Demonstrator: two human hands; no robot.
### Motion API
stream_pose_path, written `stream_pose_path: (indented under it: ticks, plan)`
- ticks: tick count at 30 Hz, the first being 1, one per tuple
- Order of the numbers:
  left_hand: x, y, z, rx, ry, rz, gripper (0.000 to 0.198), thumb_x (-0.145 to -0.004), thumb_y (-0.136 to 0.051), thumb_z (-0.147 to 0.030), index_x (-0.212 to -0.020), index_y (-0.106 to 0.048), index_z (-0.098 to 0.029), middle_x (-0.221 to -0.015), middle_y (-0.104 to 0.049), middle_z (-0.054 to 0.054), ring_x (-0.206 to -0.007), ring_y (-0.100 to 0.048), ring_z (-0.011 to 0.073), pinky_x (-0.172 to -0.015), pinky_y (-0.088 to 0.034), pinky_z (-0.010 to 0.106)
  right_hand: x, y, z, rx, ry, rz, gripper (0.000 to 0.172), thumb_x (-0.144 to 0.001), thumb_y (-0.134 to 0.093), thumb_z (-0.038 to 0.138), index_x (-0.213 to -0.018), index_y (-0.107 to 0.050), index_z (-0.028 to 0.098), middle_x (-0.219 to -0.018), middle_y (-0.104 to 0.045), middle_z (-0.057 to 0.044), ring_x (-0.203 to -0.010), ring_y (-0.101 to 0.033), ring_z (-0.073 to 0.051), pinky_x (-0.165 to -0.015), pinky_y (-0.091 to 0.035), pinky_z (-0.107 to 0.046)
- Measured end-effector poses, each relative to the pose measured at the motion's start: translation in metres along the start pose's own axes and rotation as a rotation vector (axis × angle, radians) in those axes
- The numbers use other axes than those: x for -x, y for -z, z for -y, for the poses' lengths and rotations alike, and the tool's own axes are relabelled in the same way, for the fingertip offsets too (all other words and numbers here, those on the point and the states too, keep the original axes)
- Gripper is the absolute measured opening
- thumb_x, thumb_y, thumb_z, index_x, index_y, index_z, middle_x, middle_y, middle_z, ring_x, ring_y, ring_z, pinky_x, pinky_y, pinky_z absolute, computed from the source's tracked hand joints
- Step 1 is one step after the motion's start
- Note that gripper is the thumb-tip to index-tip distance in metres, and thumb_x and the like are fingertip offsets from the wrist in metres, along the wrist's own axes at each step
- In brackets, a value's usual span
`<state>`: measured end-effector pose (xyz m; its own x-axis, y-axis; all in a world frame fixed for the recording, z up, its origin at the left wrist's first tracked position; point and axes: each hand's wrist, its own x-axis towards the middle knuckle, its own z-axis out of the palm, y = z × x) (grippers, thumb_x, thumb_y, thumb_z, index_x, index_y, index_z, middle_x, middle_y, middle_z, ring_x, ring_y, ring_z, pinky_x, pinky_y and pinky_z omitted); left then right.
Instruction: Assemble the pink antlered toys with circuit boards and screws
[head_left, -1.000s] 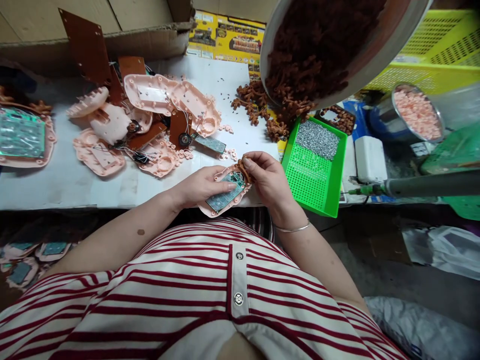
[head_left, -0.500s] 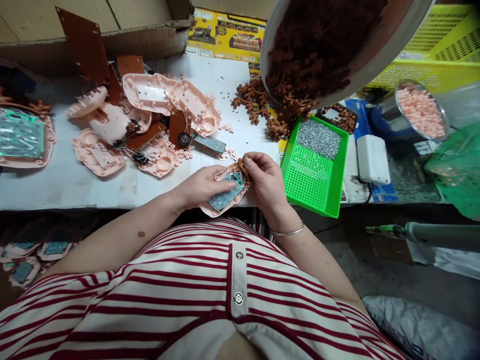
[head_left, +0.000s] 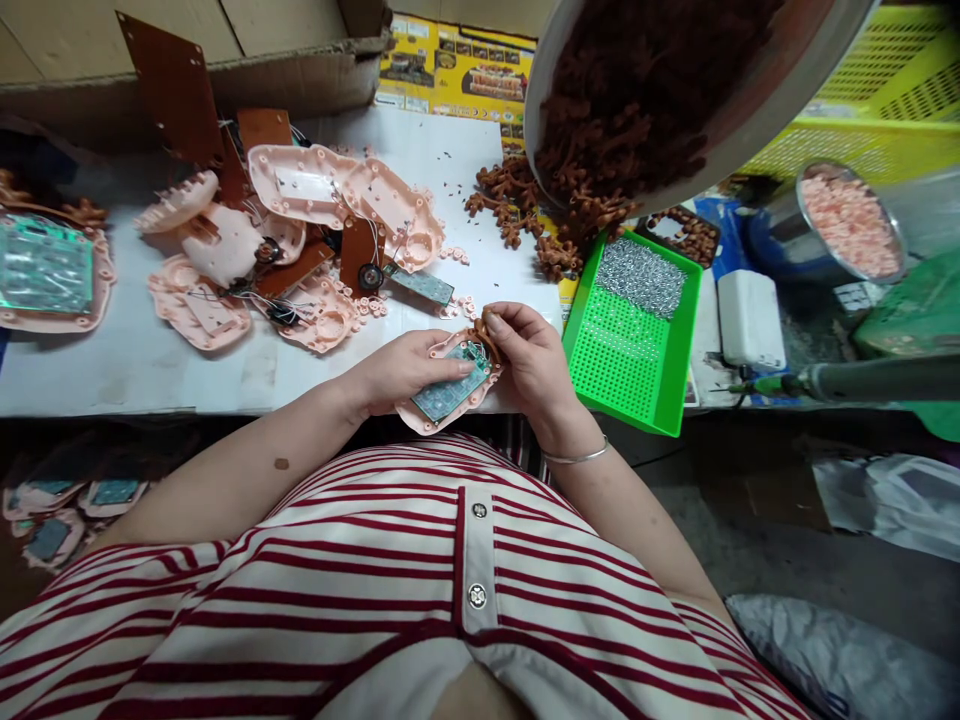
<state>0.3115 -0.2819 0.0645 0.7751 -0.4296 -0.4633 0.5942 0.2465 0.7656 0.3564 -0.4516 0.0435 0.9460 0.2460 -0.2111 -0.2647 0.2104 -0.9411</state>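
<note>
My left hand (head_left: 405,372) grips a pink plastic shell (head_left: 429,424) at the table's front edge, its thumb lying over the green circuit board (head_left: 444,392) inside. My right hand (head_left: 527,352) is closed at the shell's upper right end, pinching a brown plastic piece (head_left: 487,338) against the rim. Thin white wires show beside that piece. Just beyond the hands lie several small pink rings (head_left: 463,307) and a loose circuit board (head_left: 421,287).
Pink shells (head_left: 296,185), brown boards (head_left: 171,85) and wired speakers crowd the left. A tipped white tub (head_left: 814,95) spills brown pieces (head_left: 559,257). To the right stand a green tray (head_left: 626,372) of screws, a metal bowl (head_left: 851,222) of pink parts and a hanging screwdriver (head_left: 862,380).
The screwdriver at the right has swung up, toward the table edge. Both hands keep nearly the same place on the shell and the brown piece.
</note>
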Motion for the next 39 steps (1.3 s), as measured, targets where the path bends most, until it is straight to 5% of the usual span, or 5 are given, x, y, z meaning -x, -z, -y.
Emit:
stream_pose_path:
  ticks: [5,13,16,22,39]
  plan:
    - [0.0,-0.001,0.0,-0.013,0.008,-0.005,0.045,-0.063,-0.089,-0.038,-0.091,-0.067,-0.011,-0.078,-0.074,0.005,-0.062,-0.066,0.0137,-0.062,-0.051,0.024,0.001,0.001,0.002,0.032,0.021,0.013,0.048,-0.058,-0.093,0.056,-0.086,-0.068,0.026,-0.083,-0.067,0.003,-0.075,-0.06,-0.012,-0.074,-0.054,-0.029]
    - [0.0,-0.003,0.004,-0.073,-0.066,-0.035,0.041,-0.068,-0.085,-0.038,-0.093,-0.065,-0.013,-0.078,-0.073,0.003,-0.065,-0.066,0.0145,-0.064,-0.052,0.026,0.009,0.0,-0.001,0.323,0.285,-0.084,0.038,-0.075,-0.082,0.058,-0.091,-0.065,0.028,-0.08,-0.066,0.003,-0.071,-0.059,-0.013,-0.068,-0.05,-0.031]
    - [0.0,-0.003,0.006,-0.116,-0.066,-0.048,0.04,-0.068,-0.084,-0.038,-0.094,-0.064,-0.014,-0.077,-0.072,0.003,-0.065,-0.066,0.015,-0.065,-0.052,0.027,0.01,0.001,0.002,0.303,0.234,-0.035,0.039,-0.075,-0.081,0.059,-0.09,-0.062,0.028,-0.079,-0.065,0.003,-0.07,-0.058,-0.013,-0.066,-0.05,-0.03]
    - [-0.002,-0.003,0.009,-0.204,-0.142,-0.09,0.04,-0.068,-0.083,-0.038,-0.094,-0.064,-0.014,-0.08,-0.072,0.002,-0.07,-0.067,0.0165,-0.07,-0.053,0.028,0.013,0.0,0.007,0.529,0.389,-0.053,0.018,-0.083,-0.075,0.038,-0.09,-0.061,0.028,-0.082,-0.063,0.002,-0.073,-0.057,-0.015,-0.071,-0.049,-0.033]
    - [0.001,-0.003,0.003,-0.126,-0.029,-0.05,0.042,-0.066,-0.086,-0.039,-0.093,-0.066,-0.012,-0.08,-0.073,0.006,-0.065,-0.066,0.015,-0.064,-0.052,0.026,-0.004,0.007,0.007,0.103,-0.03,0.051,0.044,-0.066,-0.085,0.059,-0.084,-0.066,0.024,-0.072,-0.065,0.005,-0.064,-0.057,-0.01,-0.061,-0.049,-0.026]
